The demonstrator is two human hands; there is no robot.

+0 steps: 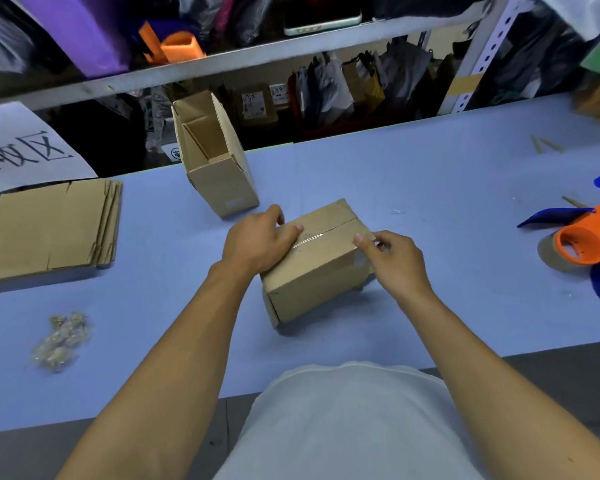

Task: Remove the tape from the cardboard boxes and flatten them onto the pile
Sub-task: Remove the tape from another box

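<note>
Now | blue table (430, 174) under cluttered shelf (222, 64) | left hand (257, 242) grips box (312, 271) | right hand (392, 258) pinches tape (366, 237)

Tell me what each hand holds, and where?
Left hand holds the box at its top left edge. Right hand pinches the tape end at the box's right edge.

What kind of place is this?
Probably a packing or stockroom bench: a tape dispenser lies on the blue table, flattened cardboard is stacked at the left, and shelves behind hold bagged goods.
</note>
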